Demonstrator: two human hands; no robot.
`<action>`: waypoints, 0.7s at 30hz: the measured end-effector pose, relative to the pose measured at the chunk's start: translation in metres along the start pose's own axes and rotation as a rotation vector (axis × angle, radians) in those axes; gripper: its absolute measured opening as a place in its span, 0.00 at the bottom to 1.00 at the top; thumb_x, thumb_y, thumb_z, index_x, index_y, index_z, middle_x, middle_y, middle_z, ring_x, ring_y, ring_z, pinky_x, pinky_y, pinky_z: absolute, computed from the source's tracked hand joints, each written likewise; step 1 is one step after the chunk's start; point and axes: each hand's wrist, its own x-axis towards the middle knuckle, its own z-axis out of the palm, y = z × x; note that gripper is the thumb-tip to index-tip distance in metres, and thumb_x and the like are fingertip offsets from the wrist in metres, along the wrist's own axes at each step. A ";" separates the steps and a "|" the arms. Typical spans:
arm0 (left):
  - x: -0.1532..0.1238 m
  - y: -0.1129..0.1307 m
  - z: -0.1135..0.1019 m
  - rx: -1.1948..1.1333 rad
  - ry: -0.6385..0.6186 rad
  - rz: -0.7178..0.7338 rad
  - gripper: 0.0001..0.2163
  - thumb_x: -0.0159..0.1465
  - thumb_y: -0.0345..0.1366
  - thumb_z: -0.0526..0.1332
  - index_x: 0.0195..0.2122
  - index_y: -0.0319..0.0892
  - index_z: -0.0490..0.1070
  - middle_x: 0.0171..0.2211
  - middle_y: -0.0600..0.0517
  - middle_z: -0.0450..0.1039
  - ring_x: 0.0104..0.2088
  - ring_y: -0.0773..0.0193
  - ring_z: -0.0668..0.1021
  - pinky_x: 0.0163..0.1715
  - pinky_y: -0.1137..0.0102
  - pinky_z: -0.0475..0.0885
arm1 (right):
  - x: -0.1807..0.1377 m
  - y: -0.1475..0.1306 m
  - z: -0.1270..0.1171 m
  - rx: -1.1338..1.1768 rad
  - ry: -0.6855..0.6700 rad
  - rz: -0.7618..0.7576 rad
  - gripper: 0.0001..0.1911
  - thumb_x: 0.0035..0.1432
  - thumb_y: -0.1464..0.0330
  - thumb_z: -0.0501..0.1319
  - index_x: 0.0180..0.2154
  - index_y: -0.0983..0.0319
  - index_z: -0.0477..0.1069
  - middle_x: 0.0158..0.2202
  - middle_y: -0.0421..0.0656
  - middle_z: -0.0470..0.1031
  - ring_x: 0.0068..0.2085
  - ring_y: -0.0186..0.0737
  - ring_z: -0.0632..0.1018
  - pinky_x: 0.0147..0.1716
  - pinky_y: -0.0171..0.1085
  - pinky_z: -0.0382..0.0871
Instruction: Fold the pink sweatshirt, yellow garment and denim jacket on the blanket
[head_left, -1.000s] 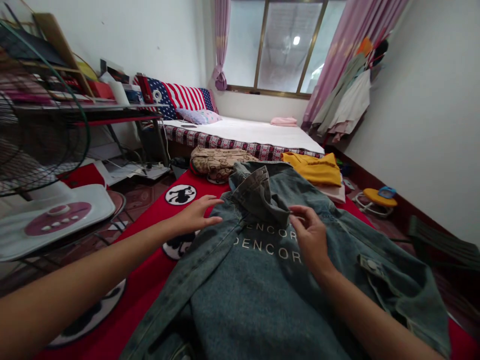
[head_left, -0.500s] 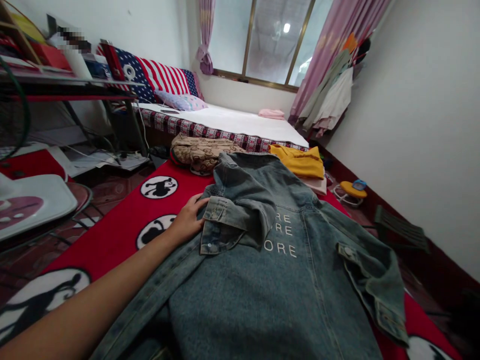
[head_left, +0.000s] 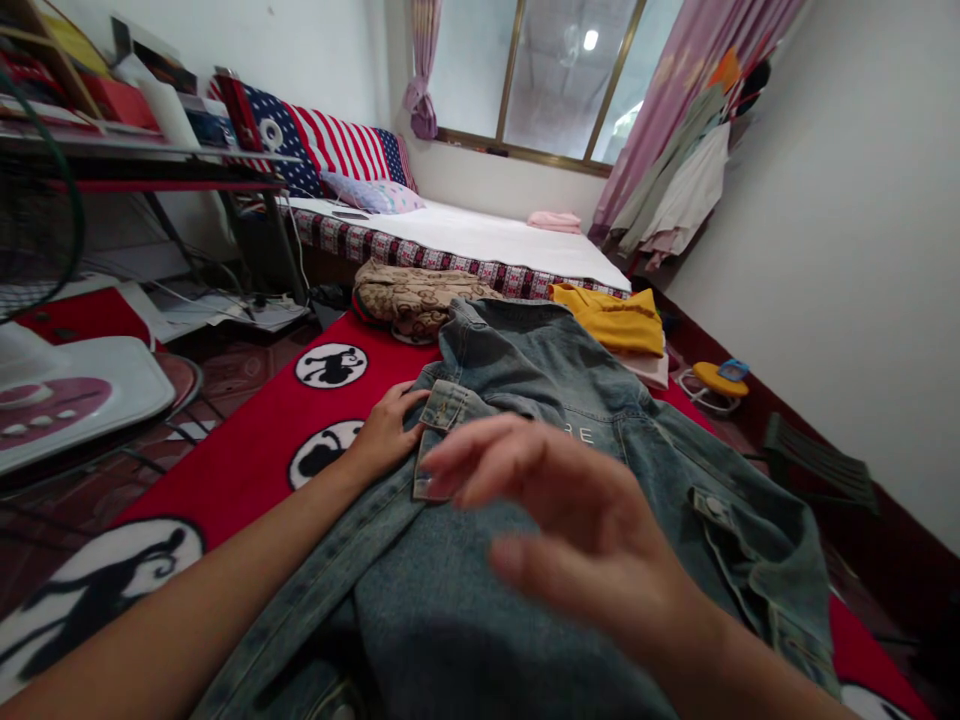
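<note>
A blue denim jacket point(head_left: 517, 370) lies back-up on a red blanket point(head_left: 247, 450), one sleeve folded across its back so the white lettering is mostly covered. My left hand point(head_left: 390, 430) rests on the jacket's left edge, fingers at the buttoned cuff point(head_left: 442, 410). Whether it grips the cloth I cannot tell. My right hand point(head_left: 570, 520) hovers blurred above the middle of the jacket, fingers apart, holding nothing.
A patterned brown bag point(head_left: 412, 295) and folded yellow clothes point(head_left: 615, 315) lie beyond the jacket. A low bed point(head_left: 480, 245) stands behind them. A fan base point(head_left: 67, 385) and cluttered shelves point(head_left: 135, 150) are at left. Clothes hang by the pink curtain point(head_left: 660, 120).
The sleeve was folded over the jacket's back. My right hand left the view, then came back in above the jacket. My left hand stayed at the left edge.
</note>
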 end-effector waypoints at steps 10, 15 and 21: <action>-0.006 0.009 -0.001 0.012 0.142 0.157 0.12 0.61 0.30 0.59 0.45 0.39 0.76 0.54 0.41 0.71 0.54 0.52 0.72 0.55 0.56 0.69 | 0.142 0.131 -0.080 -0.767 0.530 0.185 0.32 0.51 0.63 0.62 0.56 0.68 0.63 0.56 0.56 0.67 0.57 0.50 0.69 0.57 0.45 0.62; -0.013 0.013 -0.006 -0.010 0.132 0.316 0.11 0.64 0.27 0.57 0.44 0.41 0.76 0.55 0.43 0.72 0.51 0.55 0.73 0.52 0.58 0.70 | 0.187 0.141 -0.055 -0.815 0.338 0.578 0.62 0.43 0.44 0.66 0.67 0.70 0.43 0.60 0.62 0.63 0.58 0.60 0.69 0.55 0.51 0.63; -0.016 0.027 -0.013 -0.134 0.144 0.133 0.17 0.64 0.34 0.59 0.55 0.42 0.68 0.52 0.45 0.74 0.49 0.58 0.76 0.50 0.63 0.71 | 0.179 0.167 -0.064 -0.699 0.512 0.593 0.19 0.42 0.65 0.63 0.37 0.69 0.74 0.31 0.50 0.77 0.37 0.53 0.78 0.37 0.41 0.70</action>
